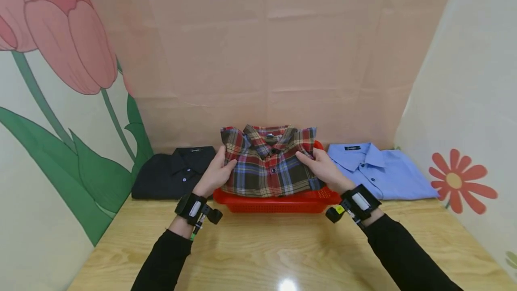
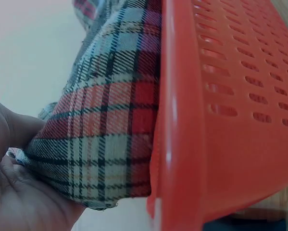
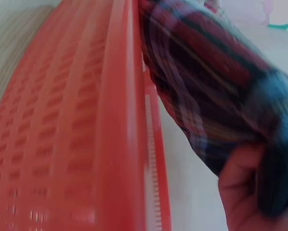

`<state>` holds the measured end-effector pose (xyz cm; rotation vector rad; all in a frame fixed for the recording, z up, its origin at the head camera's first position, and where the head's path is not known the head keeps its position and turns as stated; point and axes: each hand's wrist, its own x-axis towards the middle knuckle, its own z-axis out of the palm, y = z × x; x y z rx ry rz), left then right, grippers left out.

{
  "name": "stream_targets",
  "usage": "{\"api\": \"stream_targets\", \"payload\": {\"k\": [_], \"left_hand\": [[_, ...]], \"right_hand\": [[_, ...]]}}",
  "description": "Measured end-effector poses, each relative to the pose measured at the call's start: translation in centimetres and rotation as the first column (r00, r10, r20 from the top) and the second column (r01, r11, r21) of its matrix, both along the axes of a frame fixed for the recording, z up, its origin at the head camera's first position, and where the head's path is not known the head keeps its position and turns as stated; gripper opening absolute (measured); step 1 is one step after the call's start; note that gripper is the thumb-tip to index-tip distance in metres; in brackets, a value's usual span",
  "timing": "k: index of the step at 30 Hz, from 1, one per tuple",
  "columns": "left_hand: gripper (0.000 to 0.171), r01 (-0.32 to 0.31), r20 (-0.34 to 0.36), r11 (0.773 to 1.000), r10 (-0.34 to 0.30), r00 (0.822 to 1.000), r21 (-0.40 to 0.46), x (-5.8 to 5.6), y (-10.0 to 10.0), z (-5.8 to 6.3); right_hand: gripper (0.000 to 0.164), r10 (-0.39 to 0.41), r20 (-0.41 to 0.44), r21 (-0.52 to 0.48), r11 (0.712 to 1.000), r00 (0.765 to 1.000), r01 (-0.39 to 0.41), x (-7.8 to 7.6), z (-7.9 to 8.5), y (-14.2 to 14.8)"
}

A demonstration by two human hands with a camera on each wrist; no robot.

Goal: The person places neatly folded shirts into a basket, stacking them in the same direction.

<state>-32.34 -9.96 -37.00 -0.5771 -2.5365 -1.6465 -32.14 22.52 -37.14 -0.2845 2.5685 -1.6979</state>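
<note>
A folded plaid shirt (image 1: pixel 270 165) in red, blue and dark tones is held between both hands over a red plastic basket (image 1: pixel 278 205). My left hand (image 1: pixel 215 173) grips its left side, thumb on top and fingers beneath, as the left wrist view shows. On the opposite side my right hand (image 1: pixel 325 169) pinches the shirt's edge, with the thumb on the front. The shirt's lower edge meets the basket's near rim (image 2: pixel 182 115) in the left wrist view. In the right wrist view, the held corner hangs apart from the basket wall (image 3: pixel 71 120).
A folded black shirt (image 1: pixel 177 176) lies left of the basket. To its right lies a folded light blue shirt (image 1: pixel 375 169). They all sit on a wooden table (image 1: pixel 258 250), with a pinkish wall covering (image 1: pixel 262 57) close behind and side walls left and right.
</note>
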Motion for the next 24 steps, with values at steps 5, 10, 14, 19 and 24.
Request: {"api": "stream_targets", "payload": {"k": [5,10,14,19,24], "left_hand": [[0.056,-0.002,-0.001,1.0,0.002,1.0,-0.026,-0.6,0.4,-0.7],[0.058,-0.005,0.009,0.999,0.006,1.0,-0.05,-1.1,0.5,-1.1],[0.06,0.019,0.042,0.997,-0.016,0.999,-0.078,-1.3,0.4,-1.1],[0.066,0.077,0.111,0.99,-0.064,0.992,-0.115,-1.6,0.3,-0.8],[0.05,0.095,0.133,0.98,-0.072,0.988,-0.176,-1.8,0.3,-0.6]], "right_hand": [[0.04,0.124,0.045,0.049,0.991,0.991,-0.126,-0.3,0.2,1.8],[0.043,0.211,0.072,0.131,0.967,0.975,-0.219,-0.8,0.3,3.2],[0.046,0.228,0.085,0.236,0.941,0.97,-0.242,-1.2,-0.1,3.7],[0.041,0.256,0.062,0.299,0.918,0.965,-0.262,-1.7,-0.7,3.9],[0.033,0.248,0.032,0.36,0.901,0.968,-0.242,-1.9,-1.0,3.8]]}}
